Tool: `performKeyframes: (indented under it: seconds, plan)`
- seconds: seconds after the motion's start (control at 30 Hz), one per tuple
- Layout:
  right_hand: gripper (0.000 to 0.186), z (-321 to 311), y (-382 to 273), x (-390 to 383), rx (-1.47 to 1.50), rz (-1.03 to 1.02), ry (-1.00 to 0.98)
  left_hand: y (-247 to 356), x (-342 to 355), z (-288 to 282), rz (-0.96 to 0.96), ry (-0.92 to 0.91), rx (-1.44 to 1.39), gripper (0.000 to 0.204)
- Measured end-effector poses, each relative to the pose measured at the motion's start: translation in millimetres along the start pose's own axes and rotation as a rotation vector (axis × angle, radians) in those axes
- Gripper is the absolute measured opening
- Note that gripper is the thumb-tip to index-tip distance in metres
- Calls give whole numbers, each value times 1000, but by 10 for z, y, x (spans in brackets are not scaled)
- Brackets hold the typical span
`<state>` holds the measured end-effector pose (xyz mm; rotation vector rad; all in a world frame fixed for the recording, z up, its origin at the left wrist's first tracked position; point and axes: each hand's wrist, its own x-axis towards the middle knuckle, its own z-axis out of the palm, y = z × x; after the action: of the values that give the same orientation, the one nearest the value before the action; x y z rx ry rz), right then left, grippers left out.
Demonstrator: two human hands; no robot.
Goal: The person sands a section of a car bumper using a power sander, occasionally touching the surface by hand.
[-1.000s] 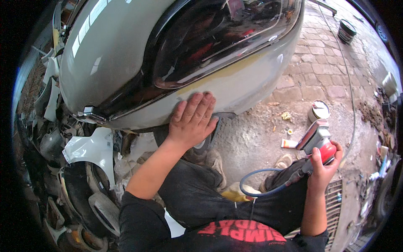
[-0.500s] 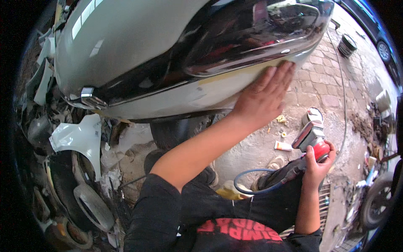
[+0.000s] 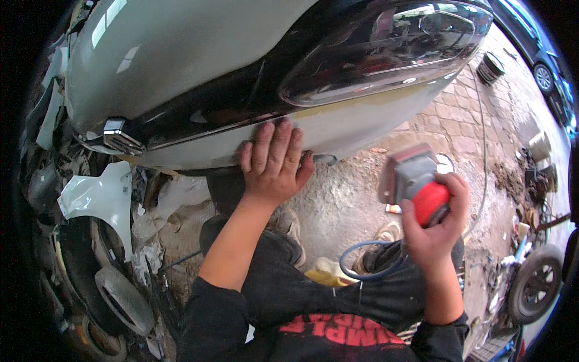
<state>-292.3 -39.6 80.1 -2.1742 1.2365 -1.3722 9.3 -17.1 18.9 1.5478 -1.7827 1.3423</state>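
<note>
My left hand (image 3: 276, 163) rests with its fingers flat against the pale lower strip of a silver-grey car body (image 3: 365, 120), just below a glossy black lamp band (image 3: 241, 90). Dull, yellowish patches show along that strip. In my right hand (image 3: 437, 235) is a red and grey power sander (image 3: 422, 187), gripped round its red top and held off the bodywork. Its flat pad faces up and to the left, slightly blurred. A blue hose (image 3: 362, 276) loops across my lap beside the right wrist.
At left lie a white fender panel (image 3: 105, 199) and old tyres (image 3: 125, 301). A black bucket (image 3: 490, 67) stands on the paving at upper right, with a cable (image 3: 484, 139) running past. A wheel (image 3: 535, 285) and clutter line the right side; a blue car (image 3: 531, 45) is beyond.
My left hand has slid leftward along the car's lower strip. The sander in my right hand has risen and moved left, towards the panel.
</note>
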Motion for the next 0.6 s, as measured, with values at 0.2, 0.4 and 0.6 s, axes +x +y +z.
performKeyframes:
  seconds: [0.2, 0.4, 0.6]
  plan:
    - [58, 351, -642, 357, -11, -188, -37, 99, 51, 23, -120, 40, -54, 56]
    - [60, 587, -735, 382, 18, -98, -34, 35, 11, 6, -105, 51, -152, 59]
    - [59, 517, -709, 386, -70, -20, -52, 22, 18, -21, -82, 51, -142, 59]
